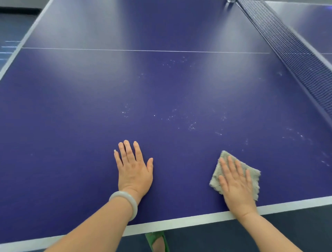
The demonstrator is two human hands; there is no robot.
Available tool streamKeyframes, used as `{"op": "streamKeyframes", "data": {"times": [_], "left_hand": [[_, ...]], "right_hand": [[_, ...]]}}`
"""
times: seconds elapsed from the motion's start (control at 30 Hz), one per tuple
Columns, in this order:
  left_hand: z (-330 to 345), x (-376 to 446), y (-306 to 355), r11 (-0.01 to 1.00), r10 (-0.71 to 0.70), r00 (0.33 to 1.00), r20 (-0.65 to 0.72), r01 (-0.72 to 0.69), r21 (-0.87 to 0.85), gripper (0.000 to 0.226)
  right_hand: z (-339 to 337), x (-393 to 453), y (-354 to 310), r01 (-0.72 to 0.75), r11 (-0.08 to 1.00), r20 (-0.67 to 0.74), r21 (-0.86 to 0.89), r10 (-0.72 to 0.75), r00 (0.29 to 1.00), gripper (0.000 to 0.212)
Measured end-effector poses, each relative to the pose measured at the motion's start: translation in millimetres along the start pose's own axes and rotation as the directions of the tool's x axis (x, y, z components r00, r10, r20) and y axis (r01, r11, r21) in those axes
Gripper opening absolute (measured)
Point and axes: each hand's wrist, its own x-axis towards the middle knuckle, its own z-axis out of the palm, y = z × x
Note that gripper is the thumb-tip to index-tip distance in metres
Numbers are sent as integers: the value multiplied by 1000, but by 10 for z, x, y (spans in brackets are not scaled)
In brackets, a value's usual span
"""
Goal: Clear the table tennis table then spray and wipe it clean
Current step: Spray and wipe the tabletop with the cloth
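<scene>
Right hand (237, 183) presses cloth (251, 172), corner pointing toward net (296, 54).

The blue table (161, 86) lies open from the near white edge to the far side, a broad flat stretch where hands could sweep freely; only fine white specks (192, 126) dot the middle, no bar to passage. On the right the net (294, 54) runs slantwise along the surface and blocks any reach across to the other half; a small clear object (230, 1) sits at its far end, too cut off to identify. Near the front edge the left hand (133, 169) lies flat on the surface; the right hand (237, 183) presses flat on a grey cloth (249, 169); open surface lies between them and to the left.
</scene>
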Motion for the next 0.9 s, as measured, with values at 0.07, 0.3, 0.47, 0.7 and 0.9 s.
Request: {"op": "streamKeyframes", "data": {"times": [0.07, 0.3, 0.47, 0.7, 0.9], "left_hand": [[32, 2, -2, 1000, -8, 1000, -8, 8, 14, 79], [18, 15, 8, 1000, -6, 1000, -6, 6, -4, 74], [14, 22, -8, 1000, 5, 1000, -22, -5, -23, 78], [9, 11, 9, 1000, 10, 1000, -21, -10, -28, 73], [2, 14, 7, 1000, 13, 1000, -15, -13, -15, 73]], "right_hand": [[-20, 21, 49, -185, 982, -6, 31, 185, 983, 54], [107, 152, -1102, 350, 937, -17, -17, -350, 936, 56], [-12, 878, -830, 508, 858, 46, -75, -506, 861, 55], [-99, 841, -581, -244, 970, -95, 17, 245, 965, 60], [55, 1113, -1544, 438, 894, -18, -89, -441, 897, 55]]}}
